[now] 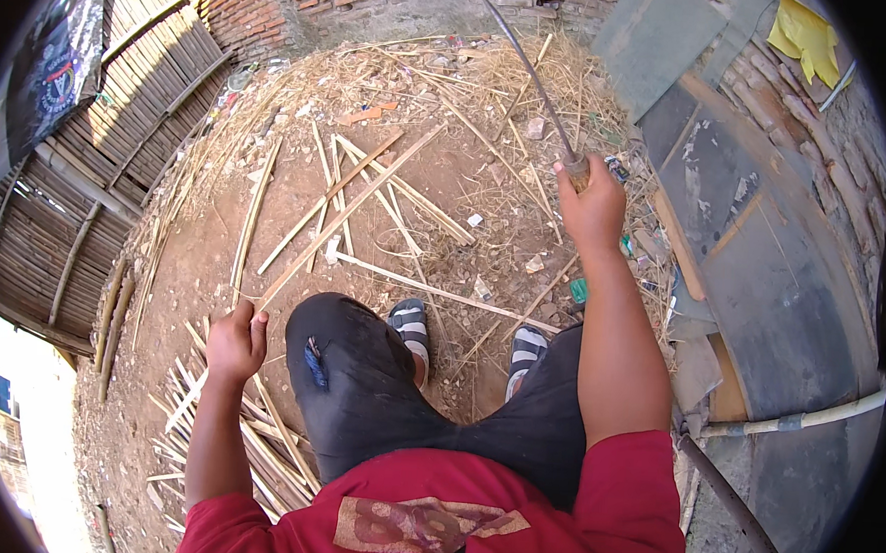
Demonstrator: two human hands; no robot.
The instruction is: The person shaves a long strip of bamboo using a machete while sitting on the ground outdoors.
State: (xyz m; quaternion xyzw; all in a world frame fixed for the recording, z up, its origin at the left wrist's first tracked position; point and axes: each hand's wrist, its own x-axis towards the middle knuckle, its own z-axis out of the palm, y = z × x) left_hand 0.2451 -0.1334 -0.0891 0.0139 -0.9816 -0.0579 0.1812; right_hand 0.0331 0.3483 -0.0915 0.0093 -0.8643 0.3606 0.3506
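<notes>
My right hand (pixel 595 204) grips the wooden handle of a long, thin-bladed machete (pixel 536 79). Its dark, slightly curved blade points up and away toward the brick wall. Beside my left knee, my left hand (pixel 235 344) is closed around the near end of a long split bamboo strip (pixel 367 196). That strip slants away to the right, over other strips on the dirt. The blade and the held strip are well apart. A pile of split bamboo strips (pixel 279 438) lies next to my left forearm, partly hidden by my leg and shirt.
Loose bamboo strips (pixel 256 212) and dry shavings (pixel 573 88) litter the dirt ahead. A woven bamboo wall (pixel 131 120) stands left, a brick wall (pixel 347 1) at the back. Dark boards (pixel 783 284) lean at the right, near a bamboo pole (pixel 806 421).
</notes>
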